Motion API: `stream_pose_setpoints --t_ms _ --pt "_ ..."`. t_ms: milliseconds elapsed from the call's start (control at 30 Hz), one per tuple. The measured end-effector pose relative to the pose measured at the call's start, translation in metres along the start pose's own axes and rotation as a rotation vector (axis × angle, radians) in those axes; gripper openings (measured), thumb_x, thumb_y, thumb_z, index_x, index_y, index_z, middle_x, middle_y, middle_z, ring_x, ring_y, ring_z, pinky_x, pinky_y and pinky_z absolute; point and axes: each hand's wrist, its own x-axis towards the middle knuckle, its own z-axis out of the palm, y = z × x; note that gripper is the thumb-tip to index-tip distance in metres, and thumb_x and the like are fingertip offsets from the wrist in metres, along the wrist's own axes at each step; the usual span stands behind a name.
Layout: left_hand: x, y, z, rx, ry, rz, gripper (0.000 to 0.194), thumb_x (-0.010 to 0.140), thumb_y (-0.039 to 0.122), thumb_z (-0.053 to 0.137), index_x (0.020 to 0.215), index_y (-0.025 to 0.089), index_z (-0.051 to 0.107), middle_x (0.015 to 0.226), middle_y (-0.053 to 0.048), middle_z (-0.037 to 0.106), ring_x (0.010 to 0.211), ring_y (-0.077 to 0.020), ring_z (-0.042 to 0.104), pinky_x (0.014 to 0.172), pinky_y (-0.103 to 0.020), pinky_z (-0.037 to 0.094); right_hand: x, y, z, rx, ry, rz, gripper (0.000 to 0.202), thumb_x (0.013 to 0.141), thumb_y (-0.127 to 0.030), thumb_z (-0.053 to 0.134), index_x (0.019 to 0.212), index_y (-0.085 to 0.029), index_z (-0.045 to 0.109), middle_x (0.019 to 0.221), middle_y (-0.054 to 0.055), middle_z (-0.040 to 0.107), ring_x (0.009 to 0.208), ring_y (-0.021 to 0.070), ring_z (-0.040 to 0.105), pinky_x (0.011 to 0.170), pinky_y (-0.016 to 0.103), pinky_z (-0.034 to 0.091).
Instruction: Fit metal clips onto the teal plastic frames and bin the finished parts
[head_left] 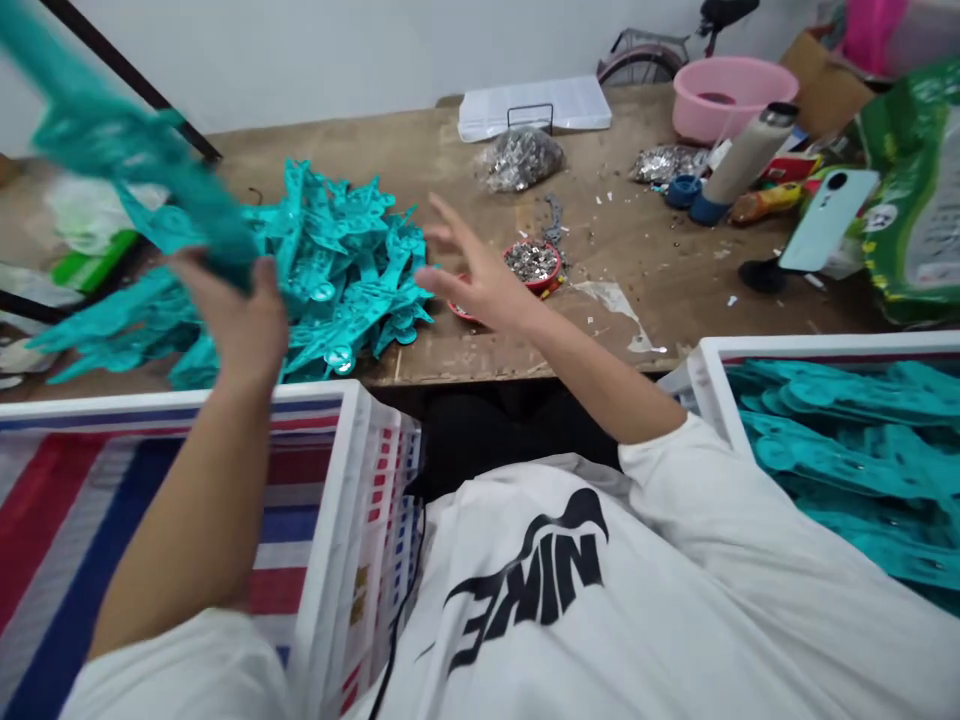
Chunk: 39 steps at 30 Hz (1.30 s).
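Note:
My left hand [246, 318] is wrapped round the lower end of a long teal plastic piece [161, 165], which it holds up at a slant and which motion smears. Behind and beside that hand lies a heap of similar teal plastic pieces [360, 255] on the table. My right hand [484, 275] hovers just right of the heap, fingers apart and nothing in them. Close by it is a red dish [546, 285] of small metal parts. Part of another red dish [460, 312] shows beneath the hand.
A white crate [330, 500] with striped lining stands at left. Another white crate [832, 345] at right holds stacked teal pieces [862, 460]. On the brown table [420, 140] are bags of metal parts [521, 158], a flask [742, 165], a phone [829, 220] and a pink basin [731, 95].

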Motion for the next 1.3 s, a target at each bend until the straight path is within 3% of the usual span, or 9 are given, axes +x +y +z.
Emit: stream_pose_setpoints --t_ms 67,133,267,400,567,667,833,1033,1300 --pt "0.021 0.088 0.066 -0.201 -0.056 -0.006 0.072 0.137 0.071 0.042 0.190 0.026 0.023 0.186 -0.007 0.058 0.167 -0.0276 0.054 0.155 -0.058 0.042 0.048 -0.006 -0.011 -0.032 0.075 -0.089 0.160 0.099 -0.118 0.076 0.203 -0.012 0.018 0.208 0.027 0.039 0.184 0.0395 0.052 0.147 0.044 0.053" --pt "0.022 0.165 0.105 -0.263 -0.174 0.144 0.096 0.133 0.074 0.062 0.196 0.017 0.017 0.195 -0.017 0.052 0.190 -0.0303 0.038 0.161 -0.053 0.035 0.076 -0.009 -0.040 -0.181 0.199 -0.217 0.145 0.107 -0.110 0.072 0.192 0.000 0.031 0.195 0.028 0.054 0.177 0.0380 0.058 0.149 0.043 0.050" --pt "-0.016 0.244 0.092 -0.135 -0.666 0.489 0.075 0.130 0.058 0.078 0.189 0.016 0.058 0.159 -0.023 0.084 0.162 -0.0418 0.078 0.134 -0.051 0.064 0.048 -0.002 -0.128 -0.546 -0.024 -0.077 0.051 0.109 -0.075 0.091 0.124 -0.027 0.081 0.125 0.009 0.087 0.125 0.0370 0.076 0.122 0.052 0.066" --pt "-0.041 0.240 0.080 -0.063 -0.865 1.009 0.025 0.127 0.027 0.077 0.145 0.020 0.093 0.137 -0.017 0.094 0.136 -0.0368 0.091 0.113 -0.046 0.072 -0.032 0.044 -0.164 -0.480 -0.550 0.350 0.047 0.096 -0.069 0.099 0.100 -0.026 0.078 0.098 0.006 0.084 0.100 0.0344 0.079 0.093 0.046 0.063" --pt "-0.048 0.202 0.145 0.131 -0.979 0.996 0.075 0.122 0.012 0.074 0.196 0.021 0.066 0.206 -0.023 0.050 0.193 -0.0494 0.051 0.146 -0.071 0.060 -0.083 0.107 -0.143 -0.630 -0.817 0.524 0.035 0.112 -0.058 0.095 0.116 -0.023 0.091 0.108 0.011 0.092 0.097 0.0322 0.081 0.086 0.037 0.056" --pt "-0.052 0.193 0.165 0.209 -1.260 0.891 0.092 0.119 0.012 0.078 0.206 0.027 0.052 0.215 -0.019 0.028 0.199 -0.0533 0.036 0.145 -0.075 0.062 -0.069 0.121 -0.154 -0.884 -0.731 0.477 0.039 0.121 -0.061 0.085 0.136 -0.027 0.097 0.117 0.017 0.094 0.109 0.0431 0.084 0.092 0.046 0.061" --pt "-0.040 0.200 0.157 0.094 -1.414 0.788 0.093 0.121 0.013 0.077 0.208 0.029 0.048 0.217 -0.017 0.021 0.201 -0.0553 0.029 0.149 -0.081 0.057 -0.015 0.156 -0.175 -0.930 -0.527 0.392 0.062 0.126 -0.070 0.068 0.166 -0.027 0.089 0.140 0.023 0.089 0.139 0.0552 0.077 0.119 0.070 0.064" --pt "-0.023 0.198 0.152 0.049 -1.444 0.587 0.086 0.119 0.013 0.080 0.202 0.028 0.061 0.215 -0.018 0.028 0.199 -0.0586 0.030 0.152 -0.082 0.052 0.005 0.165 -0.162 -0.925 -0.547 0.466 0.060 0.126 -0.072 0.052 0.151 -0.037 0.094 0.130 0.019 0.090 0.146 0.0535 0.073 0.124 0.074 0.060" --pt "-0.033 0.177 0.161 -0.072 -1.365 0.562 0.079 0.119 0.022 0.084 0.197 0.025 0.068 0.210 -0.022 0.039 0.196 -0.0596 0.038 0.154 -0.077 0.051 0.007 0.169 -0.178 -0.883 -0.438 0.504 0.057 0.111 -0.070 0.060 0.132 -0.029 0.094 0.139 0.015 0.094 0.118 0.0371 0.073 0.113 0.054 0.055"
